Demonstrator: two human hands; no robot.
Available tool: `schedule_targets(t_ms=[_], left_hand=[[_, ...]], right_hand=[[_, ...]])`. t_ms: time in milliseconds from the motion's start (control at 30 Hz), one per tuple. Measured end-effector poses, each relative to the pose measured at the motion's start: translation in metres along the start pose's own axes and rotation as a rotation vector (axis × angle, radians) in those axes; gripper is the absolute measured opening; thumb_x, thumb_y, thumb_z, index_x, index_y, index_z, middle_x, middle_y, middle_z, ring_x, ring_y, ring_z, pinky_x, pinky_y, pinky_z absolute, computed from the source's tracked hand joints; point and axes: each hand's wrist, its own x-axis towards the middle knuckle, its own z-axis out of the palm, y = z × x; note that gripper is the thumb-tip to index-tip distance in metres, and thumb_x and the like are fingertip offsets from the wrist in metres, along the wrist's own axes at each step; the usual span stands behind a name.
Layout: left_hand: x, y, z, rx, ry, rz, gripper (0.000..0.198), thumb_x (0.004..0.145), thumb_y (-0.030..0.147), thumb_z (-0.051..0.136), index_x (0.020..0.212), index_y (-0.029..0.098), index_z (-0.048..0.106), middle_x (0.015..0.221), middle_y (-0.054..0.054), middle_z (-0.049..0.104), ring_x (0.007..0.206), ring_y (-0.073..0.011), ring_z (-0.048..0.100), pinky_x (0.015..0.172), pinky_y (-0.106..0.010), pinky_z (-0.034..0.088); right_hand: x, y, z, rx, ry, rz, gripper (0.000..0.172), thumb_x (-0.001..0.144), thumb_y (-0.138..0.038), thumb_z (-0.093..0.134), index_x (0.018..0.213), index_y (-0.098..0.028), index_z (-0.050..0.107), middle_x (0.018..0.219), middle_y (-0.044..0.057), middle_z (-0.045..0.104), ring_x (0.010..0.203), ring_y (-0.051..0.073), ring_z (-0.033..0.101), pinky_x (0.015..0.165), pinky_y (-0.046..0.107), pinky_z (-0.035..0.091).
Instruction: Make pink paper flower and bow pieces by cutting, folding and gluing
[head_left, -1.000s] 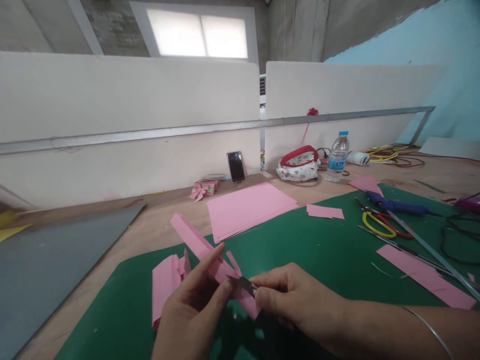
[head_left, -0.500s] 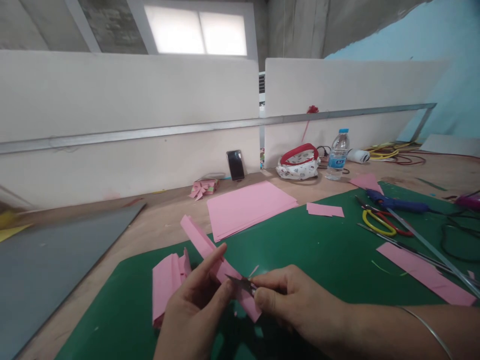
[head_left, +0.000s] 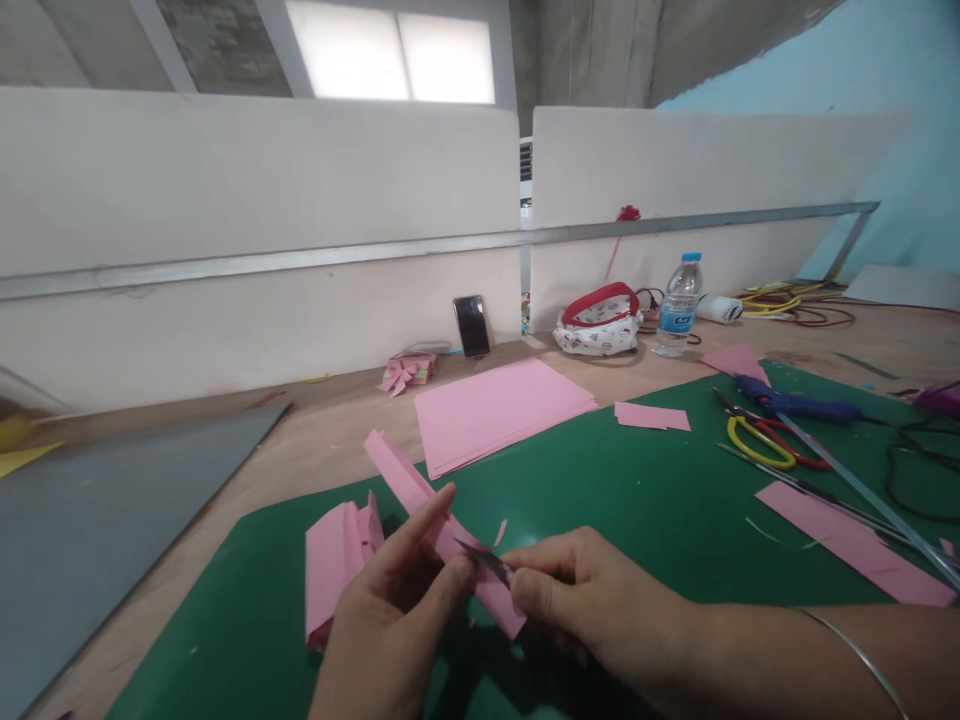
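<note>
My left hand [head_left: 397, 610] pinches a long folded pink paper strip [head_left: 405, 480] over the green cutting mat [head_left: 637, 500], forefinger laid along it. My right hand [head_left: 592, 600] is closed on a small dark blade [head_left: 484, 558] whose tip meets the strip by my left thumb. A tiny pink offcut [head_left: 500, 531] lies or hangs just above the blade. Another folded pink piece [head_left: 337, 560] rests on the mat beside my left hand.
A stack of pink sheets [head_left: 499, 408], a small pink piece [head_left: 651, 416], a pink strip [head_left: 847, 540], yellow-handled scissors [head_left: 757, 443], a blue glue gun [head_left: 795, 406], a metal ruler [head_left: 862, 490], a water bottle [head_left: 679, 305], a pouch [head_left: 598, 325], a phone [head_left: 471, 326], a grey board [head_left: 97, 520].
The blade has cut at the strip: a small pink sliver that stuck up from it has come free and now sits apart. The strip's far end has shifted slightly right.
</note>
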Motion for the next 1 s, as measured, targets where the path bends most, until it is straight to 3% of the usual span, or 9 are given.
schedule_targets(t_ms=[333, 533, 700, 833, 1000], left_hand=[[-0.002, 0.002, -0.001, 0.053, -0.014, 0.037, 0.059, 0.060, 0.031, 0.076, 0.117, 0.022, 0.062, 0.066, 0.002, 0.068, 0.063, -0.0145, 0.062, 0.061, -0.023, 0.049], [0.003, 0.006, -0.006, 0.007, -0.108, 0.072, 0.090, 0.065, 0.031, 0.074, 0.140, 0.034, 0.024, 0.081, 0.003, 0.072, 0.080, -0.0188, 0.066, 0.072, -0.028, 0.050], [0.010, 0.007, -0.010, 0.009, -0.071, 0.045, 0.076, 0.064, 0.030, 0.075, 0.131, 0.027, 0.038, 0.079, 0.001, 0.071, 0.078, -0.0202, 0.066, 0.074, -0.030, 0.049], [0.013, 0.004, -0.012, 0.004, -0.112, 0.038, 0.049, 0.064, 0.028, 0.075, 0.109, 0.022, 0.054, 0.074, 0.001, 0.070, 0.074, -0.0176, 0.063, 0.071, -0.027, 0.048], [0.012, 0.002, -0.013, 0.028, -0.081, 0.002, 0.042, 0.062, 0.028, 0.077, 0.100, 0.019, 0.061, 0.090, -0.003, 0.073, 0.082, -0.0186, 0.065, 0.068, -0.023, 0.048]], right_hand=[[0.003, 0.000, -0.001, 0.014, 0.018, 0.008, 0.025, 0.083, -0.018, 0.050, 0.058, -0.014, 0.049, 0.048, -0.007, 0.034, 0.043, 0.004, 0.024, 0.041, 0.021, 0.015], [0.002, -0.002, -0.001, 0.056, 0.021, 0.018, 0.019, 0.081, -0.015, 0.049, 0.064, -0.013, 0.056, 0.049, -0.007, 0.035, 0.043, 0.004, 0.023, 0.041, 0.020, 0.015], [0.002, 0.000, -0.001, 0.011, 0.030, 0.021, 0.019, 0.081, -0.015, 0.049, 0.063, -0.013, 0.054, 0.050, -0.007, 0.035, 0.044, 0.005, 0.024, 0.041, 0.021, 0.015], [0.003, 0.003, -0.001, 0.002, 0.007, -0.005, 0.019, 0.082, -0.019, 0.051, 0.064, -0.013, 0.054, 0.052, -0.005, 0.038, 0.046, 0.005, 0.026, 0.042, 0.020, 0.017], [0.003, 0.003, -0.001, -0.014, 0.018, -0.023, 0.021, 0.083, -0.022, 0.051, 0.065, -0.012, 0.056, 0.051, -0.006, 0.036, 0.046, 0.005, 0.024, 0.042, 0.020, 0.017]])
